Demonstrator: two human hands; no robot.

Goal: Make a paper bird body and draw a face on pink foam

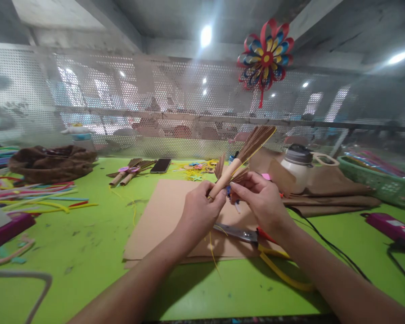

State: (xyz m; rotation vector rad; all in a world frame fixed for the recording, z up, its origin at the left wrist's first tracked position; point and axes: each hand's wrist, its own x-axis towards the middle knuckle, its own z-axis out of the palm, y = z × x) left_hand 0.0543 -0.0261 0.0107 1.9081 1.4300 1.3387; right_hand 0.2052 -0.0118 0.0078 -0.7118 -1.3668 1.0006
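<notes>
My left hand (200,209) is closed round the lower end of a brown paper tube (224,180), which tilts up to the right. A pleated brown paper fan (257,143) with a yellow edge rises from its top, and smaller pleated pieces stick out at its sides. Pinched together beside the tube, the fingers of my right hand (261,198) touch the lower right pleated piece. Something small and blue shows by those fingertips. Beneath both hands, scissors (238,232) with yellow and red handles lie on brown paper sheets (155,225). A thin yellow strand hangs below the tube.
Two similar paper pieces (130,172) and a phone (160,165) lie behind. Colourful strips (47,198) and a brown cloth basket (52,163) are at left. A lidded jug (297,166), green basket (378,180), purple device (393,227) and black cable (334,247) occupy the right.
</notes>
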